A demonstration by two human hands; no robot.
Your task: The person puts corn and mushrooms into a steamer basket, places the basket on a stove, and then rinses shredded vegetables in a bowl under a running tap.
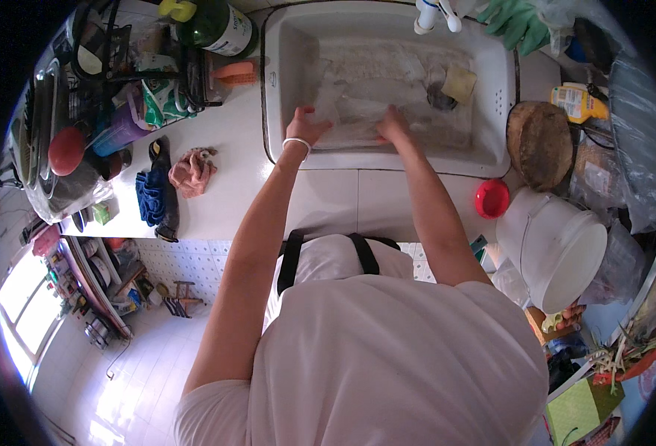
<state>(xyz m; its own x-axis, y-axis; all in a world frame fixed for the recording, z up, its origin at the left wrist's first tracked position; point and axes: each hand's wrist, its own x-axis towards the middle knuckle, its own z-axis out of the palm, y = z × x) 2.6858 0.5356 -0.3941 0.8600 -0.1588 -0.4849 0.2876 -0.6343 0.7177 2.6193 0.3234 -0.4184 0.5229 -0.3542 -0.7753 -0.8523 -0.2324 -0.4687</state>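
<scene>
Both hands reach into a white ceramic sink (498, 67). My left hand (307, 128), a white band at its wrist, is over the near left part of the basin, fingers spread. Near the middle of the basin is my right hand (393, 126), its fingers pointing down. Between and beyond them lies a clear, film-like sheet (356, 108), perhaps plastic or water; whether either hand grips it I cannot tell. Farther right in the basin, a yellowish sponge or cloth (459, 85) lies against the dark drain fitting (440, 96). A white tap (429, 15) stands at the far rim.
Left on the counter are a green pump bottle (216, 28), a pink cloth (193, 171), a dark blue cloth (150, 198) and a black wire rack (138, 75). To the right are a round wooden board (540, 145), a red bowl (492, 198) and a white bucket (551, 251).
</scene>
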